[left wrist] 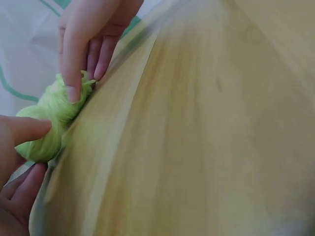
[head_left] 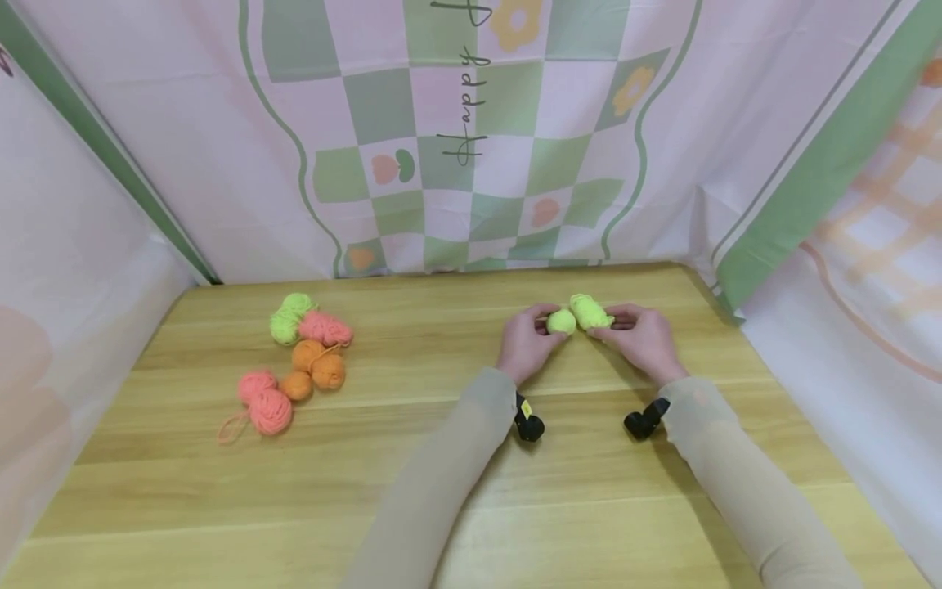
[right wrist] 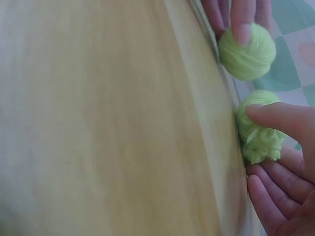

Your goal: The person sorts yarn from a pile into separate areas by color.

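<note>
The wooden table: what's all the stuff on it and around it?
Flat wooden table: one, light brown, under yarn
Round yarn ball: one, lime green, in left hand
Longish yarn bundle: one, lime green, in right hand
Lumpy yarn clump: one or two touching, lime green, back left
Small yarn balls: three, orange, left
Stringy yarn lumps: three, coral pink, left, near the orange ones
Printed cloth: count unclear, mostly white, behind and beside table
Wrist cameras: two, black, one near each hand
Fabric sleeves: two, beige, foreground
Hands: two, bare, holding yarn
</note>
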A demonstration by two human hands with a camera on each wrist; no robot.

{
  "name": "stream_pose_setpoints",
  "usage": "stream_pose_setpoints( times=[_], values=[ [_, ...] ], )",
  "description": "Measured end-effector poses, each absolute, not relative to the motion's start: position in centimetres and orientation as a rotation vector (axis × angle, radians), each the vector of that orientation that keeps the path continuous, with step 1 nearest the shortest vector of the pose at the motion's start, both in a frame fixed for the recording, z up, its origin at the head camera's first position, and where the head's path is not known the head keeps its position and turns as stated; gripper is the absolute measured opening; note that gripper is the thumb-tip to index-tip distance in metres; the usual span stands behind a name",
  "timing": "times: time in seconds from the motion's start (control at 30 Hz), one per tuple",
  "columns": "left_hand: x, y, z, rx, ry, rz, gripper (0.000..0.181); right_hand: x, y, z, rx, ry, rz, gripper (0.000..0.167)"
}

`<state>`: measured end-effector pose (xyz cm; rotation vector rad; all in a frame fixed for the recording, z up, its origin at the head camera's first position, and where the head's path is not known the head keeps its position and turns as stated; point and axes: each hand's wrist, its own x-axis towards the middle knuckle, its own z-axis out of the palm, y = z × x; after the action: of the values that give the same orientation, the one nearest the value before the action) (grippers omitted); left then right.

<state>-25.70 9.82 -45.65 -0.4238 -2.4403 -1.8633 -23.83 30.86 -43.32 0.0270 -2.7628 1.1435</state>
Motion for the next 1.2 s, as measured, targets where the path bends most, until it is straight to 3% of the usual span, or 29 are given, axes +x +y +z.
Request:
stream_pose_setpoints(
  times=[0.43, 1.2],
  values=[
    [-26.2, 10.2, -45.6, -0.434, -2.462, -1.779, 0.042, -23.9, 31.0, -43.4, 0.011, -2.769, 1.161, 0.057],
    [-26.0, 8.7, -44.1, -0.411, -2.384, -1.869, 0.055, -23.7, 30.9, -43.3, 0.006, -2.776, 1.169, 0.061]
  ],
)
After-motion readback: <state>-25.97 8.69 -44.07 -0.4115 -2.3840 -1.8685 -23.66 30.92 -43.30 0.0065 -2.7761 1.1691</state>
